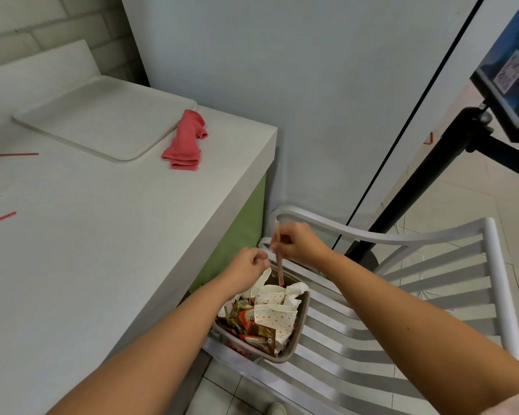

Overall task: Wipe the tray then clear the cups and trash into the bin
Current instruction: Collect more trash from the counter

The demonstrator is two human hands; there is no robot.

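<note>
Over the bin, right hand pinches a straw; left hand curled, grip unclear.

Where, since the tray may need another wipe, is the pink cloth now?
In the head view, the pink cloth lies on the white counter, just right of the tray.

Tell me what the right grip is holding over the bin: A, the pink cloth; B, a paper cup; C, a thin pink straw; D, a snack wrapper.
C: the right grip pinches a thin pink straw upright above the bin, whereas the cloth lies on the counter and the cups and wrappers are in the bin.
</note>
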